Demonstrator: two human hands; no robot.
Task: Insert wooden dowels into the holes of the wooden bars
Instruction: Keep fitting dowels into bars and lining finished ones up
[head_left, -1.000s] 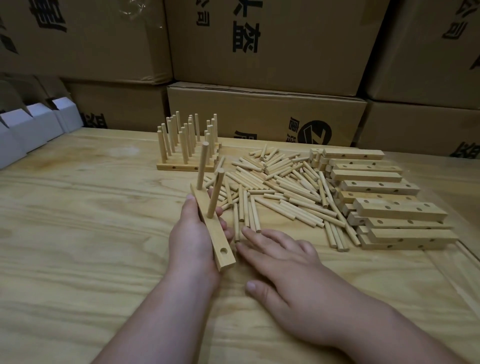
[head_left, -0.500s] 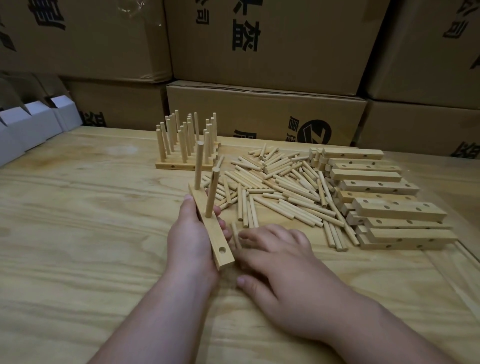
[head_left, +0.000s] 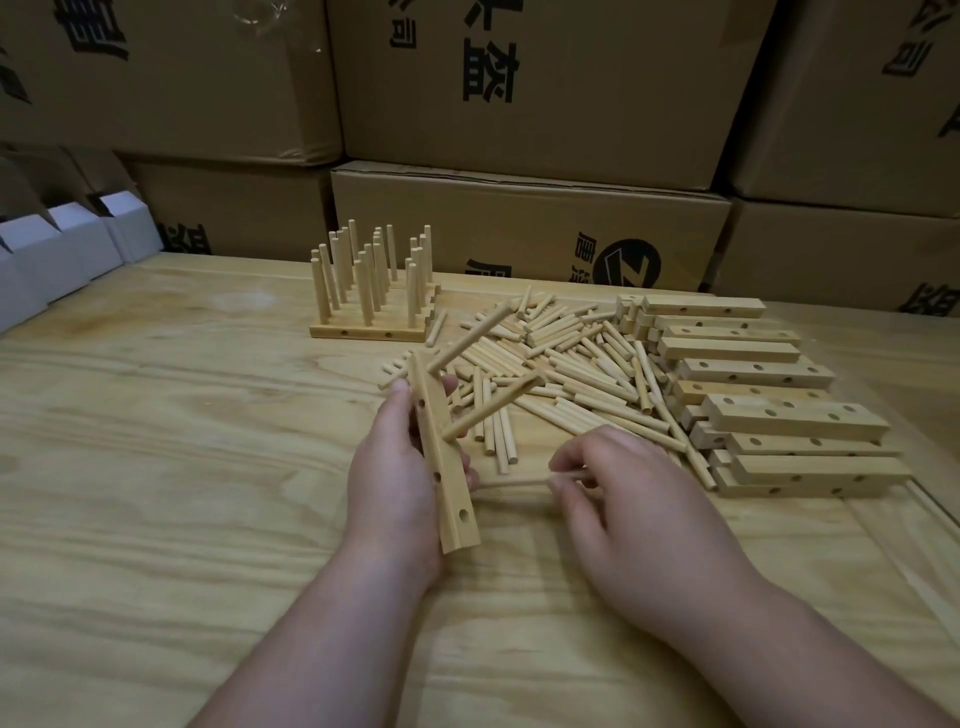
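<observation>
Two dowels (head_left: 470, 338) in tilted bar (head_left: 445, 467)

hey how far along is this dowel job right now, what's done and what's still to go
Done: a cluster of finished bars stands at the back with dowels upright. In hand: the left hand grips a bar with two dowels in and its near hole still empty, while the right hand pinches a loose dowel. Left: a stack of empty bars and a large dowel pile. Most remains.
</observation>
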